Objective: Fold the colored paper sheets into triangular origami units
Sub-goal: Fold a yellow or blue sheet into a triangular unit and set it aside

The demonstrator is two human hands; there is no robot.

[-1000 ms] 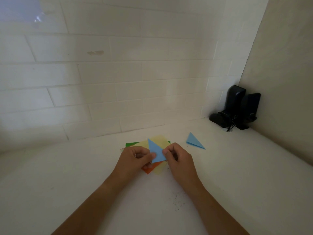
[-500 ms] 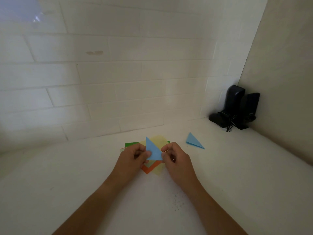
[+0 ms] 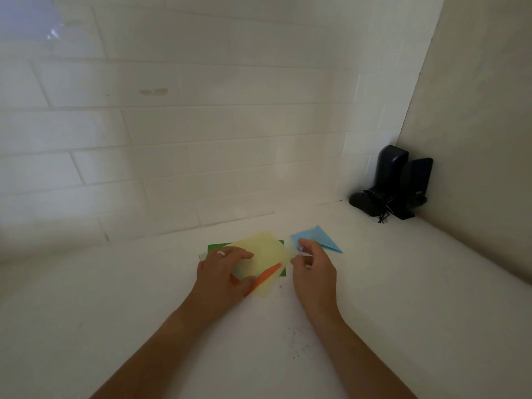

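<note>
A loose stack of colored sheets lies on the white counter, with a pale yellow sheet [image 3: 263, 251] on top, an orange sheet [image 3: 266, 276] peeking out under it and a green sheet [image 3: 217, 246] at the bottom. My left hand [image 3: 221, 272] rests on the stack's left part with its fingers spread over the yellow sheet. To the right of the stack, folded blue triangular units [image 3: 318, 236] lie close together on the counter. My right hand [image 3: 315, 270] hovers just in front of them, its index fingertip touching their left corner and the thumb apart from them.
Black speakers [image 3: 395, 185] with a cable stand in the far right corner where the tiled wall [image 3: 201, 125] meets the side wall. Small dark specks [image 3: 296, 341] dot the white counter [image 3: 417, 298] between my forearms.
The blue triangle I held in both hands over the stack now lies at the right beside the earlier blue unit. My left hand has come down flat on the yellow sheet.
</note>
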